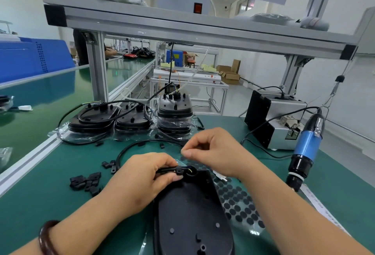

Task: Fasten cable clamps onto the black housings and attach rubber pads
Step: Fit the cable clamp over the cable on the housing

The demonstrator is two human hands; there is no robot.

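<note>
Black housing (pixel 190 214) long axis fwd; L hand (pixel 142 175) pinches clamp (pixel 179 170), prob.

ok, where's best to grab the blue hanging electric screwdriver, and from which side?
Probably wrap the blue barrel of the blue-and-black electric screwdriver, coming from its left: it hangs tilted, bit end down, with the black cord and hanger wire crowding the top.

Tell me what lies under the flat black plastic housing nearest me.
A clear sheet of round black rubber pads runs under its right edge; the housing hides the rest.
</note>
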